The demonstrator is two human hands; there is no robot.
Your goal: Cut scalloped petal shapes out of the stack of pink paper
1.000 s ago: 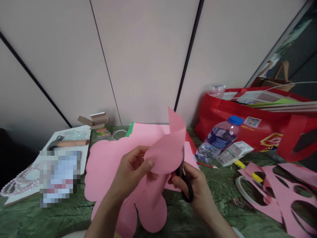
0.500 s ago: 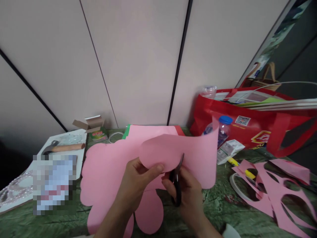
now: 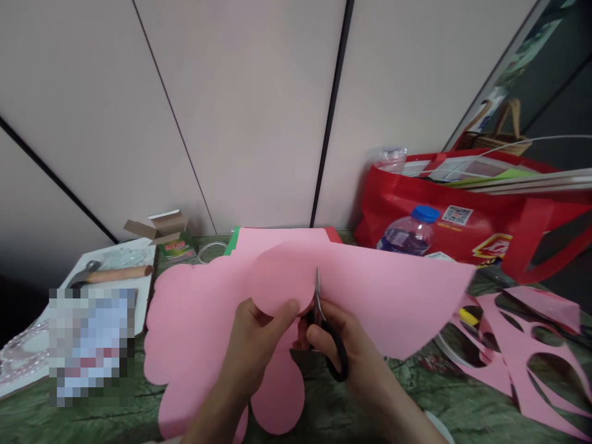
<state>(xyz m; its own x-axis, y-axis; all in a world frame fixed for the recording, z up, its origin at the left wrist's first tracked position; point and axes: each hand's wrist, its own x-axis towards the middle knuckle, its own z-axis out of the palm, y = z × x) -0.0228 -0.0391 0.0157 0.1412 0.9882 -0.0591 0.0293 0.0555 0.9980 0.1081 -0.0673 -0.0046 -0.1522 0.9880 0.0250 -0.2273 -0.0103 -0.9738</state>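
Note:
My left hand (image 3: 259, 339) pinches the lower edge of a rounded part of a pink paper sheet (image 3: 393, 293), thumb on top. In my right hand (image 3: 342, 339) is a pair of black-handled scissors (image 3: 333, 348), fingers through the handles. The blades point up and away, along the curved edge of the round part. To the right, the rest of the sheet spreads out fairly flat in the air. Below and to the left lie pink paper cutouts (image 3: 185, 320) with scalloped edges, and a pink paper circle (image 3: 278, 394) sits just under my hands.
Pink scraps with round holes (image 3: 499, 345) lie on the right. Behind them stand a red bag (image 3: 462, 228) and a blue-capped bottle (image 3: 411, 231). At left are an opened small box (image 3: 173, 237) and a hammer (image 3: 115, 274) on a white board.
The scissors have turned and moved left around the curve, their handles swinging right. The sheet's right end, curled upright before, now stretches out to the right.

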